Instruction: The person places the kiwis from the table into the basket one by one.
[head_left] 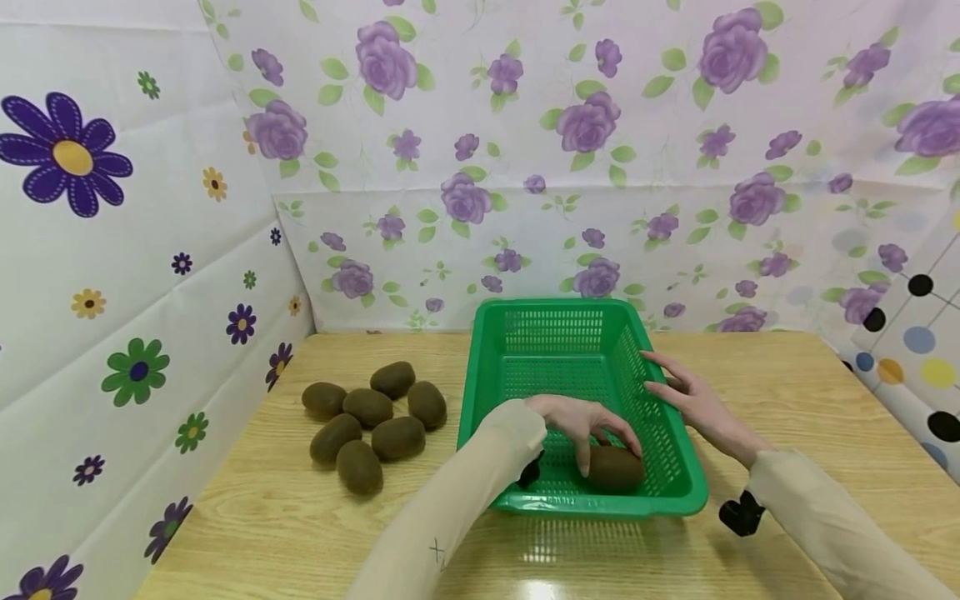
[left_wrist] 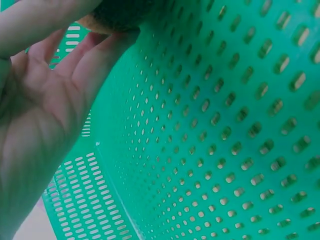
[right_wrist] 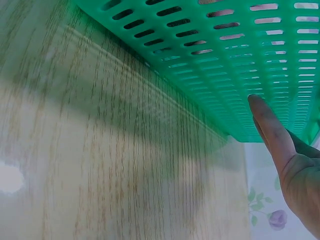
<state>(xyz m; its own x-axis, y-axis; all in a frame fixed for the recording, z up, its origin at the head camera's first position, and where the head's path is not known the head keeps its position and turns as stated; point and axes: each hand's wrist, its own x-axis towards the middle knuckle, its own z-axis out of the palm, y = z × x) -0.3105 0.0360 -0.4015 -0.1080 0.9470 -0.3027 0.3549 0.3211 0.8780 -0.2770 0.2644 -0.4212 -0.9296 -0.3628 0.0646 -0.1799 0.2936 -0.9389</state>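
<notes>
My left hand (head_left: 588,423) grips a kiwi (head_left: 617,470) low in the green basket (head_left: 585,505), near its front right corner; my right hand (head_left: 705,406), fingers extended, touches its side. Likely I'm placing; next calls for gentle release.

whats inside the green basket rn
In the green basket, by its right wall, the left hand grips one brown kiwi. The hand and sleeve hide some floor; anything under them cannot be seen.
</notes>
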